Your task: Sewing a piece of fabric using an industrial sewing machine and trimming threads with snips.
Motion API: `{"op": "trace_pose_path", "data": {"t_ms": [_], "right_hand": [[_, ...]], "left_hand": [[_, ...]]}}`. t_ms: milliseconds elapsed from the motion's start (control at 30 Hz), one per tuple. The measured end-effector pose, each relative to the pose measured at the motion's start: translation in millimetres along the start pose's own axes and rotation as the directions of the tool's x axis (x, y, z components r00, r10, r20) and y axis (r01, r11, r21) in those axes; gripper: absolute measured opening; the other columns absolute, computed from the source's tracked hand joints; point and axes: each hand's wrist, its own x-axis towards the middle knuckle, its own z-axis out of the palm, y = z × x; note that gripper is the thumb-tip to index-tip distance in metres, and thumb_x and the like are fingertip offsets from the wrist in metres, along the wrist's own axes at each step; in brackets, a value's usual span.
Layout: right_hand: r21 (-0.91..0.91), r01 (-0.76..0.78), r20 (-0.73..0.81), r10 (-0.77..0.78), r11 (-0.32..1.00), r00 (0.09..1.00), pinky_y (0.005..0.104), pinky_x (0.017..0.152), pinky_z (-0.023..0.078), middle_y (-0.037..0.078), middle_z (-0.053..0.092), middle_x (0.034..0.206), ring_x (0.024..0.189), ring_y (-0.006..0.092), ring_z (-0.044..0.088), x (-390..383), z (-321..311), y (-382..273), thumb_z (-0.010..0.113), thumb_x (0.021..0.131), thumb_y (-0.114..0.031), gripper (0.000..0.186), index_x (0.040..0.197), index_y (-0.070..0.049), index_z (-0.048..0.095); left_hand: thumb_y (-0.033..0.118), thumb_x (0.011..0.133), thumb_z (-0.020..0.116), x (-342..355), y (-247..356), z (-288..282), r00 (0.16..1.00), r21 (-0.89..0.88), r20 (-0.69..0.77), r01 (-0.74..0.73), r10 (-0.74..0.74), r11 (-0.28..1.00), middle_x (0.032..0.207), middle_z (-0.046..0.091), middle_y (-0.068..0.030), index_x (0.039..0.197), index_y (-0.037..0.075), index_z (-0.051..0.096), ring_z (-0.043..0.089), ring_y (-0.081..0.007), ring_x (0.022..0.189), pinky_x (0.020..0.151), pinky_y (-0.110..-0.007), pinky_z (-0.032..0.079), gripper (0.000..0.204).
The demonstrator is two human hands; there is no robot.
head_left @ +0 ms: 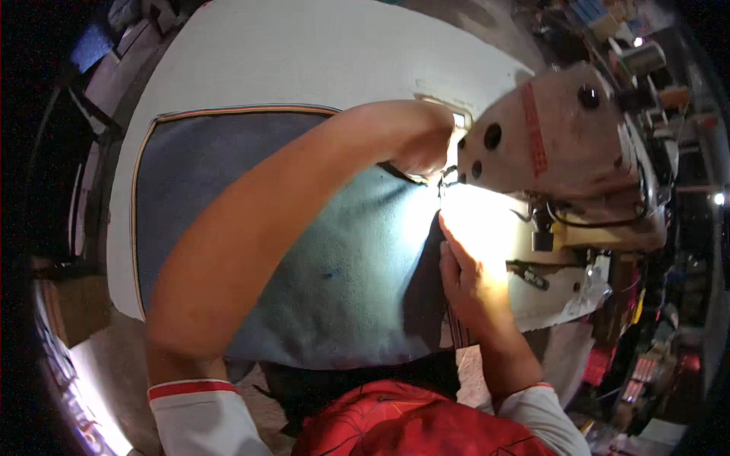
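Note:
A large dark blue-grey fabric panel (pixel 327 273) lies across the white sewing table, with striped trim along its outer edge. Its right edge runs under the head of the sewing machine (pixel 555 137), where a bright lamp glares over the needle area. My left arm reaches across the panel. My left hand (pixel 422 148) is bent down at the far side of the needle, over the fabric's edge; its fingertips are hidden. Nearer to me, my right hand (pixel 475 277) lies along the right edge of the panel, fingers stretched toward the needle and touching the fabric.
The white tabletop (pixel 304 53) extends behind the panel. A small dark metal piece (pixel 535 278) lies on the table to the right of my right hand. A brown box (pixel 80 308) stands at the left, and cluttered shelves (pixel 646 68) fill the far right.

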Motion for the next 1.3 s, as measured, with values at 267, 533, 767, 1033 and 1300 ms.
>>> {"op": "trace_pose_path", "data": {"t_ms": [267,533,767,1033,1300], "right_hand": [[0.095,-0.045,-0.058,0.051,0.994,0.997,0.0428,0.087,0.052,0.020,0.069,0.104,0.094,0.0378,0.066,5,2,2,0.061,0.093,-0.006,0.040,0.133,-0.005,0.062],[0.070,-0.055,-0.067,0.060,0.996,0.996,0.0425,0.079,0.053,0.015,0.068,0.102,0.091,0.0323,0.064,6,-2,-1,0.064,0.092,-0.012,0.052,0.143,-0.016,0.056],[0.061,-0.100,-0.075,0.104,0.993,0.992,0.0436,0.087,0.054,0.017,0.066,0.116,0.103,0.0351,0.063,11,0,-8,0.065,0.089,-0.012,0.058,0.146,-0.016,0.052],[0.082,-0.137,-0.056,0.142,0.987,0.988,0.0423,0.090,0.055,0.017,0.065,0.124,0.109,0.0353,0.064,15,3,-5,0.062,0.090,-0.012,0.056,0.145,-0.015,0.052],[0.112,-0.070,-0.170,0.088,0.991,0.981,0.0418,0.079,0.057,0.018,0.065,0.118,0.096,0.0335,0.067,15,7,1,0.059,0.092,-0.014,0.053,0.144,-0.018,0.054]], "left_hand": [[0.004,0.082,0.062,-13,0,39,0.943,-0.271,-0.289,0.085,-0.165,0.959,0.085,0.068,-0.0229,0.085,-0.003,0.067,0.067,-0.0365,0.082,0.072,-0.043,0.052,0.009],[0.008,0.087,0.065,-15,0,54,0.869,-0.228,-0.494,-0.082,-0.043,0.970,0.087,0.067,-0.0193,0.089,-0.002,0.065,0.066,-0.0308,0.079,0.070,-0.040,0.050,0.010],[0.002,0.085,0.061,-23,-6,48,0.866,-0.086,-0.494,-0.133,0.074,0.987,0.077,0.064,-0.0135,0.090,-0.003,0.064,0.060,-0.0189,0.068,0.063,-0.034,0.047,0.008],[0.000,0.083,0.061,-24,2,41,0.920,-0.266,-0.393,-0.105,-0.008,0.958,0.075,0.059,-0.0060,0.097,-0.003,0.064,0.050,-0.0122,0.068,0.064,-0.030,0.044,0.015],[0.004,0.085,0.063,-26,6,37,0.926,-0.164,-0.365,-0.164,0.094,0.973,0.073,0.061,-0.0058,0.102,0.000,0.069,0.053,-0.0136,0.068,0.066,-0.033,0.046,0.018]]}}
